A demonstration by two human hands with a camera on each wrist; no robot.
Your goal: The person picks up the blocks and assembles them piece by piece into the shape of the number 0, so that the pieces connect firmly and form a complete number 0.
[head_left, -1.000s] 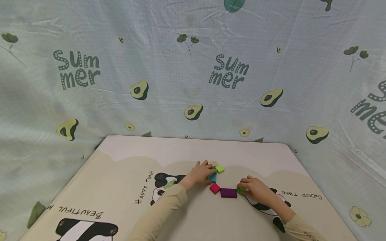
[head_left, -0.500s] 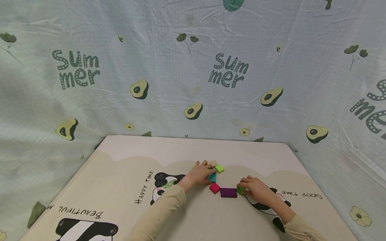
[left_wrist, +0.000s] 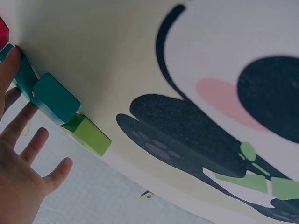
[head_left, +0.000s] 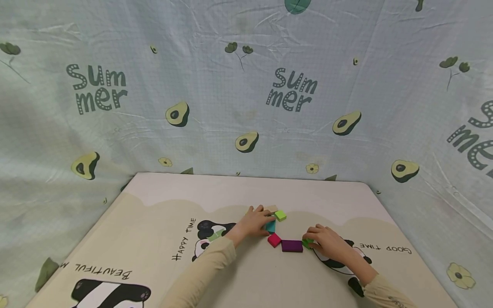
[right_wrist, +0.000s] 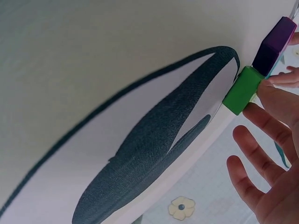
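Closest are two tan sleeves (head_left: 208,269), over a pale surface (head_left: 254,282) with pandas drawn on it. The right hand (head_left: 327,243) has its grip closed around a green block (right_wrist: 243,91), which sits on the surface. It touches the end of a purple block (head_left: 292,246). Just beside that is a red block (head_left: 274,240), turned like a diamond. A bit past it, the left hand (head_left: 254,222) has its grip pinching a long teal block (left_wrist: 27,77) near the red one. A second teal block (left_wrist: 56,98) touches it, with a yellow-green block (left_wrist: 91,134) against that. Farther off lie a lime block (head_left: 280,215) and a light tan block (head_left: 271,208). At the back is a cloth (head_left: 215,85) with avocados and the word "summer".
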